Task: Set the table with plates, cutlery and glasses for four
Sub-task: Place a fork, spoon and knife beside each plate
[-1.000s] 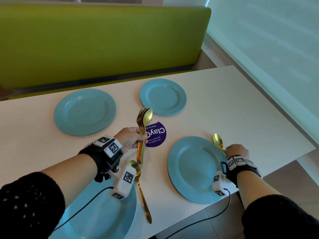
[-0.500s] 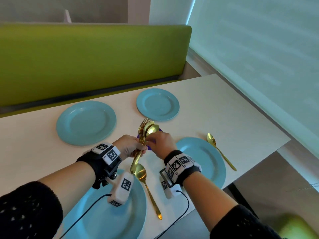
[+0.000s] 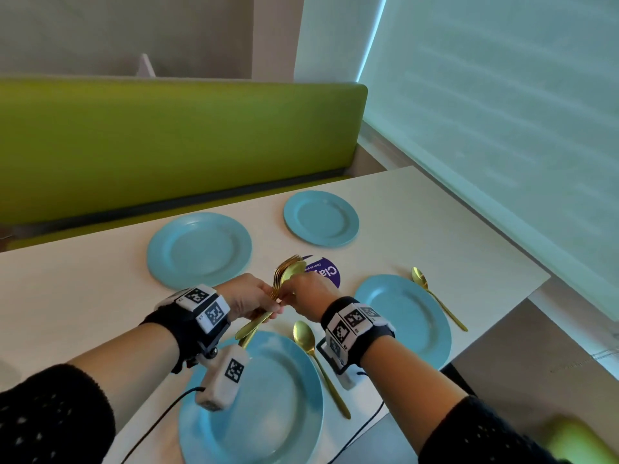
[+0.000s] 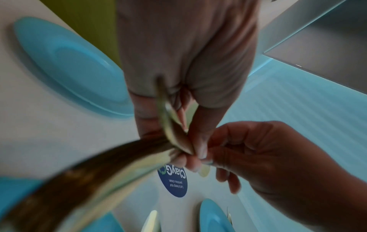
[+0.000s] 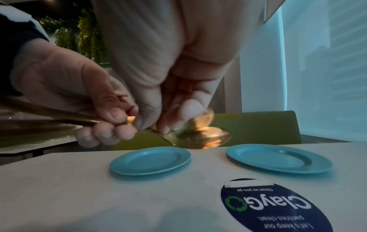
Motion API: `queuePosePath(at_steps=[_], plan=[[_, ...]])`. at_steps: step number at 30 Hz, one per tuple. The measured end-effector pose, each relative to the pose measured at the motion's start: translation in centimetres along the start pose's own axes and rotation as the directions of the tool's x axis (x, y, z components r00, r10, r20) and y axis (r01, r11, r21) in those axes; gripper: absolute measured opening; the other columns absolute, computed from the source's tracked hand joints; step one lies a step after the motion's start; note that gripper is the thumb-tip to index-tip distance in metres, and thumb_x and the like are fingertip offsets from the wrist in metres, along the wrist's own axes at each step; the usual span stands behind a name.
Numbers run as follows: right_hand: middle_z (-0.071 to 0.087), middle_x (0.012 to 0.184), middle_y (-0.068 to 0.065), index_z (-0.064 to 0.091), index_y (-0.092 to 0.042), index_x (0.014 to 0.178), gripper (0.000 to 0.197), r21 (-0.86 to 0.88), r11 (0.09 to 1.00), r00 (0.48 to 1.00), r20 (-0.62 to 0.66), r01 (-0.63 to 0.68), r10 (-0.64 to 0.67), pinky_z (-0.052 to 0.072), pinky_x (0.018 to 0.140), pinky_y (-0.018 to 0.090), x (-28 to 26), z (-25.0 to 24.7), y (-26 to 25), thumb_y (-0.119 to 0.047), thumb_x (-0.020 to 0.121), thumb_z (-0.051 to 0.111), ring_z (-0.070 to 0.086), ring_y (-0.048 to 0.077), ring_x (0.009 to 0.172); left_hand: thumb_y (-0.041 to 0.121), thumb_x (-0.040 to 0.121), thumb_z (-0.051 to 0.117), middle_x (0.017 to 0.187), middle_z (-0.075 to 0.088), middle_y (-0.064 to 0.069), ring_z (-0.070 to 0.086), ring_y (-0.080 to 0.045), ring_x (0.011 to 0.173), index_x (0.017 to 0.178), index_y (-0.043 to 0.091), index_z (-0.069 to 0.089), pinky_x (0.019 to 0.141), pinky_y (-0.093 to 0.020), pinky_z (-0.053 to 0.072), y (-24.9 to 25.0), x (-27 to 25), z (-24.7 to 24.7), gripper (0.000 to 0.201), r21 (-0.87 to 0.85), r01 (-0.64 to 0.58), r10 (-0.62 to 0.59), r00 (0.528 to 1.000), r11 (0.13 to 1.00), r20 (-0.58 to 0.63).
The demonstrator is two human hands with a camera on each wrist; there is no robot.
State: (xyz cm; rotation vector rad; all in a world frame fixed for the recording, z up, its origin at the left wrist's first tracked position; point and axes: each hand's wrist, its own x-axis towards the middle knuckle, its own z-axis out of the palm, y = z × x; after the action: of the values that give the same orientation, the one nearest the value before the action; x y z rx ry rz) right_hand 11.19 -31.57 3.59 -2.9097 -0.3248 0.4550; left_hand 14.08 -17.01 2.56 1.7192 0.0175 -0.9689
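Four blue plates lie on the white table: far left (image 3: 199, 251), far right (image 3: 321, 218), near right (image 3: 402, 316) and near left (image 3: 254, 396). My left hand (image 3: 268, 306) grips a bundle of gold forks and spoons (image 3: 288, 274) above the table's middle. My right hand (image 3: 294, 291) pinches the neck of the top spoon (image 5: 198, 138) in that bundle. One gold spoon (image 3: 438, 299) lies right of the near right plate. Another spoon (image 3: 318, 363) lies between the two near plates.
A round dark blue sticker (image 3: 326, 274) is stuck to the table (image 3: 83, 296) under the hands. A green bench back (image 3: 167, 145) runs along the far side. A frosted glass wall (image 3: 502, 128) stands on the right, close to the table's right edge.
My right hand left a spoon beside the near right plate, moved left to the bundle and took hold of a spoon there. My left hand stayed put with the bundle.
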Motion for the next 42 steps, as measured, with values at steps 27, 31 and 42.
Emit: queuePosePath(at_steps=[27,31,42], plan=[[0.065,0.12,0.009,0.067,-0.009,0.114,0.033,-0.071,0.822,0.825,-0.049,-0.565,0.563,0.048,0.093,0.03,16.0,-8.8,25.3,-0.027,0.094,0.048,0.06,0.025,0.111,0.001,0.092,0.053,0.078,0.064,-0.009,0.058,-0.015,0.065,0.081,0.007,0.061,0.057,-0.017,0.052,2.3,10.8,-4.0,0.015,-0.201,-0.006,-0.09,0.883,0.98,-0.461],[0.064,0.12,0.011,0.065,-0.007,0.115,0.036,-0.08,0.758,0.761,0.002,-0.647,0.649,0.047,0.089,0.029,17.7,-8.1,28.1,-0.032,0.095,0.049,0.06,0.026,0.111,0.0,0.091,0.054,0.076,0.064,-0.012,0.056,-0.022,0.071,0.078,0.009,0.062,0.077,-0.03,0.047,2.8,12.2,-3.6,0.018,-0.216,0.003,-0.103,0.885,0.976,-0.454],[0.063,0.119,0.003,0.062,-0.02,0.12,0.033,-0.131,0.771,0.773,0.044,-0.623,0.633,0.05,0.091,0.024,20.2,-5.9,29.6,-0.024,0.087,0.061,0.063,0.022,0.107,-0.001,0.091,0.052,0.082,0.064,-0.012,0.058,-0.018,0.072,0.086,0.007,0.061,0.068,-0.024,0.049,4.4,13.8,-4.8,0.014,-0.299,-0.023,-0.133,0.859,0.954,-0.494]])
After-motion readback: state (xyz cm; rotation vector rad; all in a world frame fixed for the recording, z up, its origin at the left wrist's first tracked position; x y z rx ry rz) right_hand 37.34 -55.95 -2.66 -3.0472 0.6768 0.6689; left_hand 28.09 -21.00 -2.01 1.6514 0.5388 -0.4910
